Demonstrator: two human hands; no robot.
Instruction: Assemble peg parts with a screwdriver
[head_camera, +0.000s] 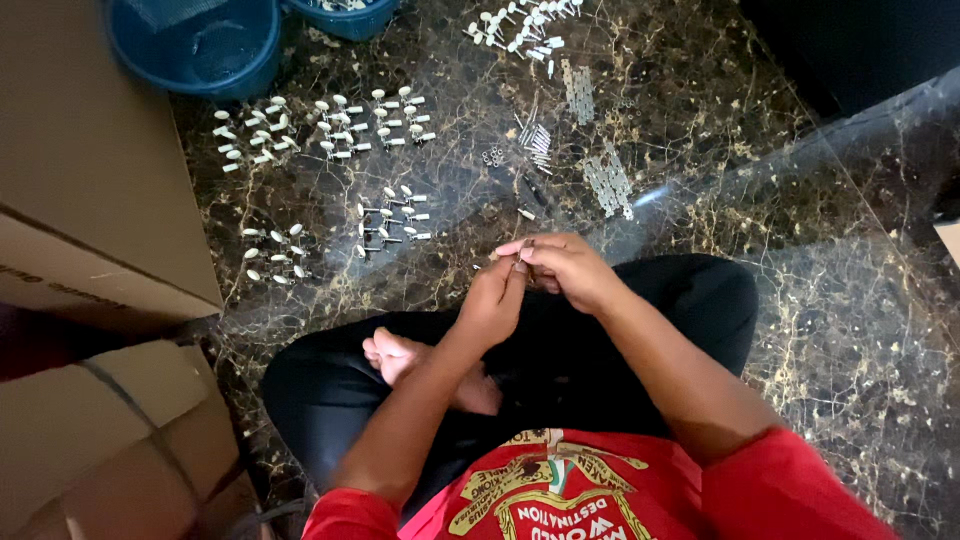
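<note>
I sit cross-legged on a dark marble floor (800, 300). My left hand (492, 300) and my right hand (565, 268) meet above my knees and pinch a small metal part (522, 258) between the fingertips of both. On the floor just ahead lie groups of small metal pegs with white knobs (390, 222), more of them farther off (340, 125), and rows of small metal strips (610, 180). A tiny pile of dark rings (493, 156) sits between them.
Two blue plastic basins (200, 45) stand at the top left. Cardboard boxes (90, 200) fill the left side, and another box (110, 440) is near my left knee. A further cluster of white-knobbed pegs (520, 30) lies at the top.
</note>
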